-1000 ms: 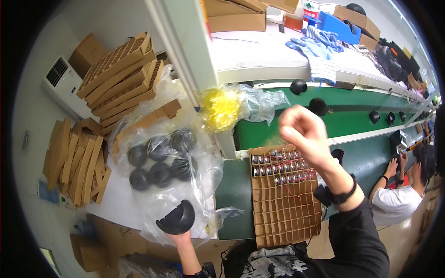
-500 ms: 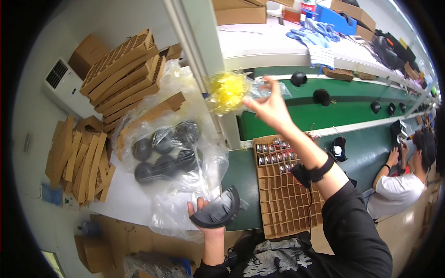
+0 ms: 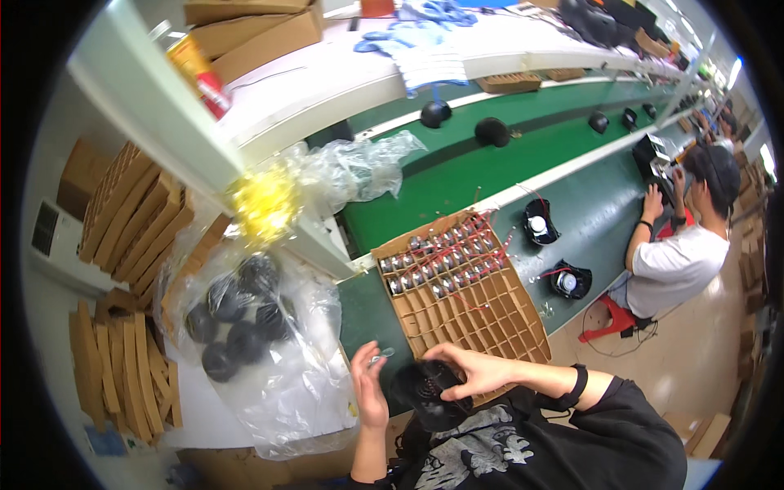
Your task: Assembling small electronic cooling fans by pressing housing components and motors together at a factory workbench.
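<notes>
In front of my body, my right hand (image 3: 478,371) grips a black curved plastic shell (image 3: 429,398), thumb on its near side. My left hand (image 3: 371,392) is just left of the shell, fingers stretched out and apart, with nothing visibly held. A small clear plastic piece (image 3: 384,354) shows by its fingertips; whether they touch I cannot tell. Beyond my hands lies a cardboard divider tray (image 3: 482,322), its far cells filled with small round silvery parts (image 3: 441,261) with red wires.
Left, a clear plastic bag (image 3: 306,392) covers several black domes (image 3: 245,341). A yellow shiny bundle (image 3: 265,204) hangs on the post (image 3: 155,106). Two black shells with white parts (image 3: 569,280) sit right of the tray. The green conveyor (image 3: 441,188) carries black domes. A co-worker (image 3: 678,237) sits right.
My right hand has come down from beside the yellow bundle and now grips the black shell. My left hand, which held the shell, has let go. The view has swung right.
</notes>
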The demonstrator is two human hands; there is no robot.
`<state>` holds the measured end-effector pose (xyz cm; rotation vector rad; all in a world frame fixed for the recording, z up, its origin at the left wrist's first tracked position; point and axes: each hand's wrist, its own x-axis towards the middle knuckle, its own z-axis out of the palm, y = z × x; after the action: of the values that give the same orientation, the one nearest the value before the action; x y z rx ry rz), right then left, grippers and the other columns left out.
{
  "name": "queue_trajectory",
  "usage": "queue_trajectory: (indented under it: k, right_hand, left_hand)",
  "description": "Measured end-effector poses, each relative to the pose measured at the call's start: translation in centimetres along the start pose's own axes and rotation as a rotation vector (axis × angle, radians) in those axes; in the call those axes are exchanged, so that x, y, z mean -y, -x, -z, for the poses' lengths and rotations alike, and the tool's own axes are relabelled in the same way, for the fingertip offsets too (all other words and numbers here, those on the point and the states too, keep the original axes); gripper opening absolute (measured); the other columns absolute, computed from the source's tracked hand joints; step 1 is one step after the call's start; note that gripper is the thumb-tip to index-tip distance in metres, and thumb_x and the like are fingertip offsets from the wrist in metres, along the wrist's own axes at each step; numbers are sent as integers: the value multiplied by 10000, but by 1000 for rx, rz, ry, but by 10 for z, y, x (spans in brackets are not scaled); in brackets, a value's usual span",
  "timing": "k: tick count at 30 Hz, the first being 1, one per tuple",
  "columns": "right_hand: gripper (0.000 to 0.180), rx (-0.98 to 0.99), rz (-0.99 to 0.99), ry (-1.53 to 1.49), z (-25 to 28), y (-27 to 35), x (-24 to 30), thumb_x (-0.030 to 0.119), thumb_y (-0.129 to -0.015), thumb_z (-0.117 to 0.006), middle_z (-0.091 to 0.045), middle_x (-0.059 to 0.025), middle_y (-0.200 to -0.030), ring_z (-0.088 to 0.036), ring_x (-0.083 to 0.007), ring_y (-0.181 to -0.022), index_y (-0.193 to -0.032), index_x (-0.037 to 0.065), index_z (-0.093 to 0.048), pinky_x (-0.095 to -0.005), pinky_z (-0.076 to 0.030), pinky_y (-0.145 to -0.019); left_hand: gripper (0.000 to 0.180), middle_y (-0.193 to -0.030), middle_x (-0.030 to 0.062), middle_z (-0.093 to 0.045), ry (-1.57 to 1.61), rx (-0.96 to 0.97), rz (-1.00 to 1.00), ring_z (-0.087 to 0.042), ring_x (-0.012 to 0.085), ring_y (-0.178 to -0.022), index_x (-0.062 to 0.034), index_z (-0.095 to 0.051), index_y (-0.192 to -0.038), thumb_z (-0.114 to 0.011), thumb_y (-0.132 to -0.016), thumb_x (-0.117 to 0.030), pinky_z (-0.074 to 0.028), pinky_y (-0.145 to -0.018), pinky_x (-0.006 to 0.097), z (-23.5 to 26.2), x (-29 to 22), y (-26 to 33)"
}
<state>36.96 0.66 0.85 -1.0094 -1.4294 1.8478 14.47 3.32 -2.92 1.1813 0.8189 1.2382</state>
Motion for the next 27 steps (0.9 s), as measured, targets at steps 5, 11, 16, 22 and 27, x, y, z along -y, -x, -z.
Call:
queue_trajectory:
  k: [5,11,16,22,27]
  right_hand:
    - [842,213,66,655,12,-6,-5,243,-611,-793,-502,-233,-1229,-540,-377,-1089,-1311,0,-393,-398,-465,-899]
    - [641,162,-143,351,34,-15,-34,247,-681,-763,-640,-218,-1026,-631,-331,-926,-1191,-21,-483,-386,-507,-797]
    - [221,-479,-36,1023,118,-54,-95,250,-739,-699,-624,-104,-884,-632,-296,-803,-898,98,-676,-414,-517,-696]
    - [127,-403,144,1333,149,-104,-112,189,-723,-683,-583,-86,-926,-567,-264,-956,-813,99,-679,-374,-462,-826]
    - [105,-285,160,1480,150,-108,-114,143,-730,-615,-548,-100,-954,-534,-248,-979,-771,69,-676,-355,-444,-829]
  left_hand:
    - [865,-1477,143,-278,334,686,951,-277,265,-1360,-31,-201,-1454,-372,-881,-656,-235,-1108,390,-1,42,-4]
    - [677,-1415,145,-377,301,713,1279,-402,238,-1290,4,-268,-1429,-580,-904,-288,-325,-1062,342,6,64,17]
    - [635,-1325,208,-472,699,544,1112,-477,305,-1228,79,-337,-1349,-558,-886,-295,-359,-1045,401,26,76,43]
    - [628,-1317,243,-468,1088,-84,850,-412,451,-1239,-14,-406,-1344,-474,-878,-429,-332,-991,650,50,90,81]
    - [595,-1330,231,-459,894,-259,832,-396,451,-1252,-53,-418,-1348,-437,-887,-429,-332,-987,659,78,110,112]
